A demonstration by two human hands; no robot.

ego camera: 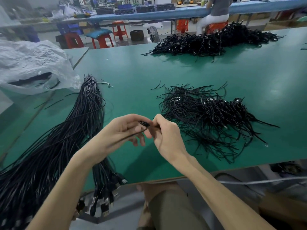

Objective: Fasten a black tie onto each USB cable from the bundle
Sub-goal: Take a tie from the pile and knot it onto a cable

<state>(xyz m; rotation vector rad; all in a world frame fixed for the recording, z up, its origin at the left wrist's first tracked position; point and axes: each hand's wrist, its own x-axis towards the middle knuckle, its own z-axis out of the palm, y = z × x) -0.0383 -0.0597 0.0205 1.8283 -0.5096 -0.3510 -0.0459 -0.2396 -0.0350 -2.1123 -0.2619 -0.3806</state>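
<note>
Your left hand (123,128) hovers above the near part of the green matted table (182,70), thumb and forefinger pinching a thin black USB cable (126,138) that trails back across the palm. Your right hand (166,135) meets it, fingers curled, pinching a small black tie (144,123) at the cable's looped end. Left of your hands lies the long bundle of black USB cables (66,130), its plugs hanging over the table edge. To the right sits a tangled heap of thin black strands (207,117). A crumpled clear plastic bag (31,63) rests far left.
</note>
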